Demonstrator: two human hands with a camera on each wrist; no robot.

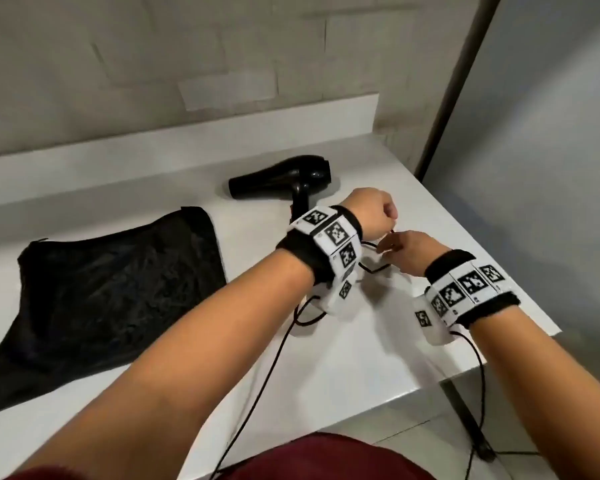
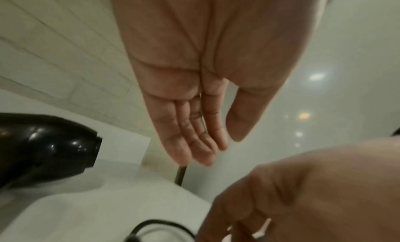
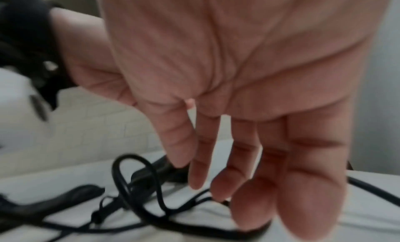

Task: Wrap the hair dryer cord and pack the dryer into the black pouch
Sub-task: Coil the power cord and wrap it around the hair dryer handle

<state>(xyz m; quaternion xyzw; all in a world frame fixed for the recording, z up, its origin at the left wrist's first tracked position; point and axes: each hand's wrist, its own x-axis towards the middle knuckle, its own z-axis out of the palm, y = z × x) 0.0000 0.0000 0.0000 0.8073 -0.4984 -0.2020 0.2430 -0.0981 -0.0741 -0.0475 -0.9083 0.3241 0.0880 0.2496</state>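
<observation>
While both hands meet over the white desk (image 1: 343, 368), the hair dryer (image 1: 281, 178) lies on its side toward the back, nozzle pointing left, handle toward the person, well apart from the pouch opening. Black pouch (image 1: 108, 289) lies flat at left, nothing in it as far as visible. Cord (image 1: 373, 268) lies loose in loops in front of the dryer handle, under the hands, unwrapped. Left hand (image 1: 371, 213): head view looks fist-like, but wrist view shows fingers (image 2: 194, 134) straight and together, holding nothing; grip relaxed. Right hand (image 1: 404, 251): fingers (image 3: 303, 177) extended down over the cord loops, not visibly curled round it. Wristbands (image 1: 333, 244) carry square black-and-white marker codes; no readable text or brand on dryer or pouch.
</observation>
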